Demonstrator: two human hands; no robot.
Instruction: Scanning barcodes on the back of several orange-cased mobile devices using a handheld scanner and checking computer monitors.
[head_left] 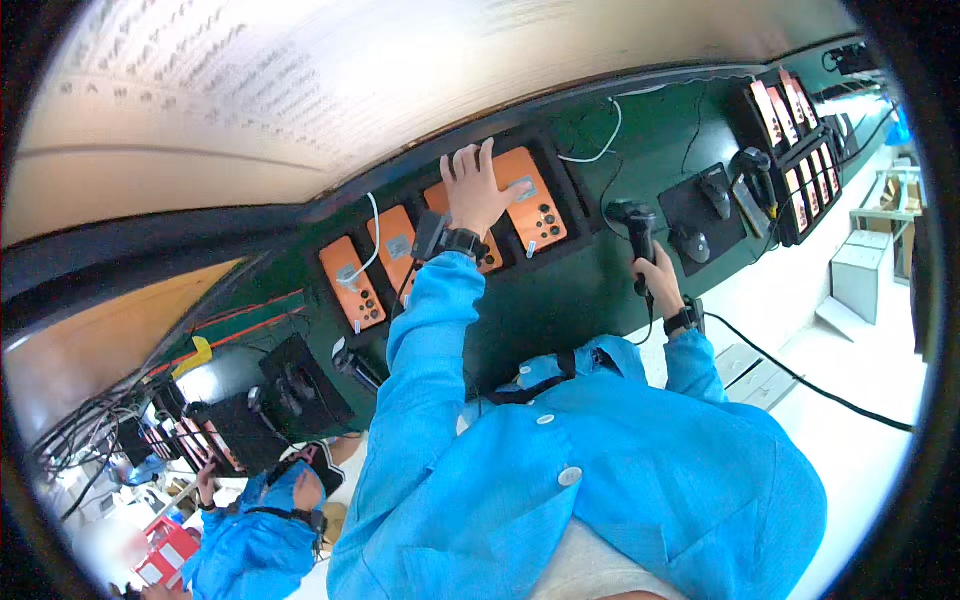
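A row of several orange smartphones lies backs up on the green bench: one at the left end (pixel 352 285), one beside it, one mostly under my left hand, and one at the right end (pixel 538 230). My left hand (pixel 474 195) rests over the row with fingers spread, its thumb reaching onto the right-end smartphone near a grey label. Whether the palm touches the phone beneath cannot be made out. In my right hand (pixel 660 280), a black handheld barcode scanner (pixel 636 222) is gripped by its handle, head toward the phones. Both wrists wear black bands.
A dark mat (pixel 702 205) with two mice lies right of the scanner. Black trays (pixel 790 160) of upright slim items stand at the far right. White cables cross the bench. Another scanner (pixel 355 365) lies near my left forearm. A person in blue (pixel 255 540) works at lower left.
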